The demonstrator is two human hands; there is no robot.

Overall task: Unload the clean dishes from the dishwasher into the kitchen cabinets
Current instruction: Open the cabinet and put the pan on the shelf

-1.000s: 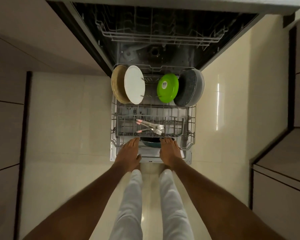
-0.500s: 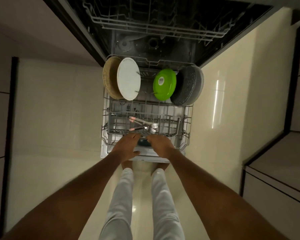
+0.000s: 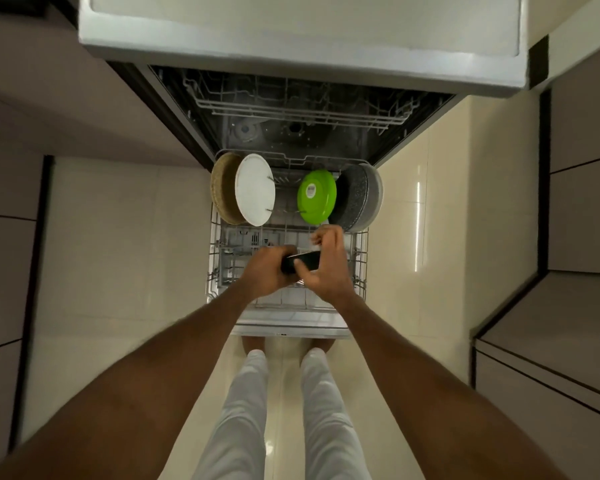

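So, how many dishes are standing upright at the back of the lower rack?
4. On the left, a tan plate with a white plate in front of it. On the right, a green plate beside a grey speckled dish. More may be hidden behind them.

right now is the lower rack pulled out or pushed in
Pulled out. The lower rack sits over the open dishwasher door, in front of the tub, its plates standing on edge outside; the upper rack sits inside.

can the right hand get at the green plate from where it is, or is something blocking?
Probably not yet. The path looks free: the green plate stands upright in the lower rack, just beyond the right hand. But that hand and the left hand both grip a dark dish.
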